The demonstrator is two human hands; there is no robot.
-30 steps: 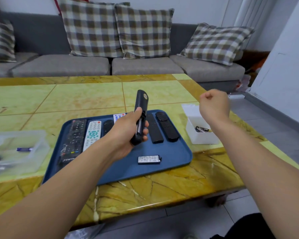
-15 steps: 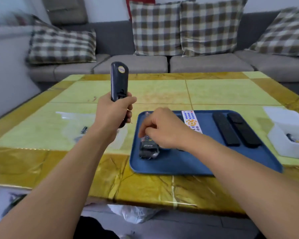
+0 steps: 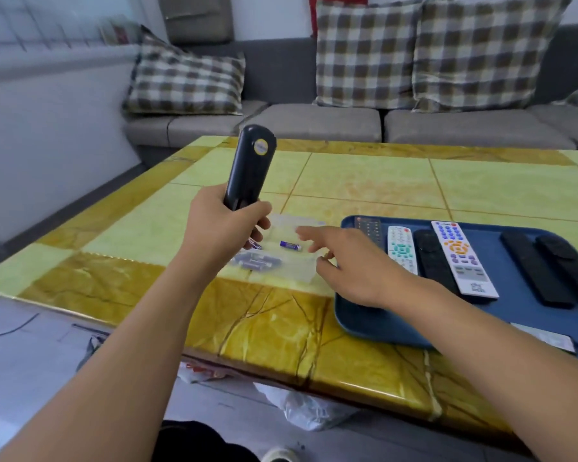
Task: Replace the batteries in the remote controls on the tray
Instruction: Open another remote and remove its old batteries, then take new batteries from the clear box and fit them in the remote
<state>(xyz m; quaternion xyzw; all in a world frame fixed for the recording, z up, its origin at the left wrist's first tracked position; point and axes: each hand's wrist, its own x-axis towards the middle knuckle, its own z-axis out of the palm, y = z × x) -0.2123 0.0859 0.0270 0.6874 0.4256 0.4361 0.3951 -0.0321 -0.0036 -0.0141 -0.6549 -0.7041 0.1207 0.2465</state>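
My left hand (image 3: 221, 235) grips a dark remote (image 3: 249, 166) upright, its back with a yellow sticker facing me. My right hand (image 3: 351, 265) reaches left over the tray's corner with fingers spread, above a clear plastic box (image 3: 294, 265) of batteries; it holds nothing. A blue battery (image 3: 290, 245) lies loose in the box beside a pile of others (image 3: 257, 261). The blue tray (image 3: 374, 323) holds several remotes: a white one with teal keys (image 3: 401, 249), a black one (image 3: 434, 261), a white one with orange keys (image 3: 461, 258), two black ones (image 3: 544, 268). A loose battery cover (image 3: 544, 336) lies at the tray's front.
The tray and box sit on a yellow-green marble table (image 3: 364, 185). A grey sofa with checked cushions (image 3: 364, 55) stands behind it. A plastic bag (image 3: 311, 408) lies on the floor under the table's near edge.
The view swung left. My right hand left the remotes on the tray, opened, and moved left over the battery box. My left hand kept the dark remote upright.
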